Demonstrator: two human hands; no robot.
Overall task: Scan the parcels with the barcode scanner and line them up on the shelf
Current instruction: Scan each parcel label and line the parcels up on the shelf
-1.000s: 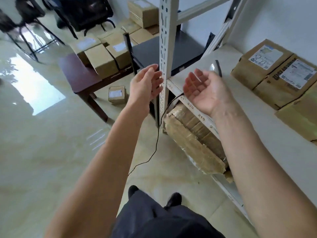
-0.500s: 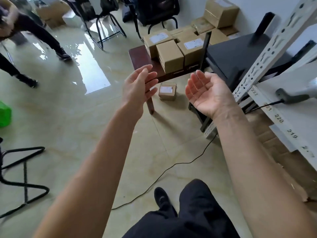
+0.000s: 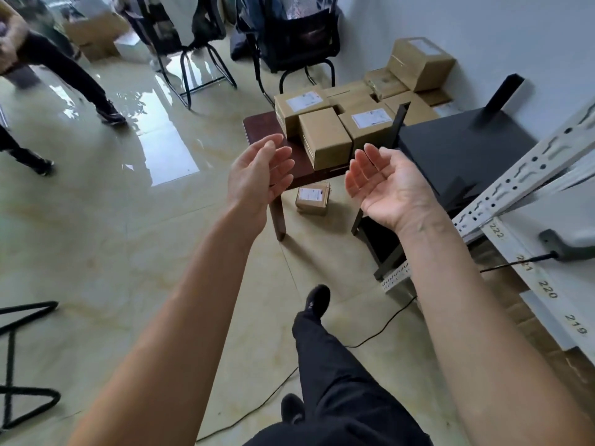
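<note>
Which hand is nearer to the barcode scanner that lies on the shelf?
Right. The right hand is up-left of the barcode scanner; the left hand is farther left, beyond the right.

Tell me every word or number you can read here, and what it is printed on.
"222" on the shelf edge
"221" on the shelf edge, partly crossed by the scanner cable
"220" on the shelf edge
"219" on the shelf edge
White labels on the boxes on the table and on the small box on the floor: print too small and blurred to read.
</note>
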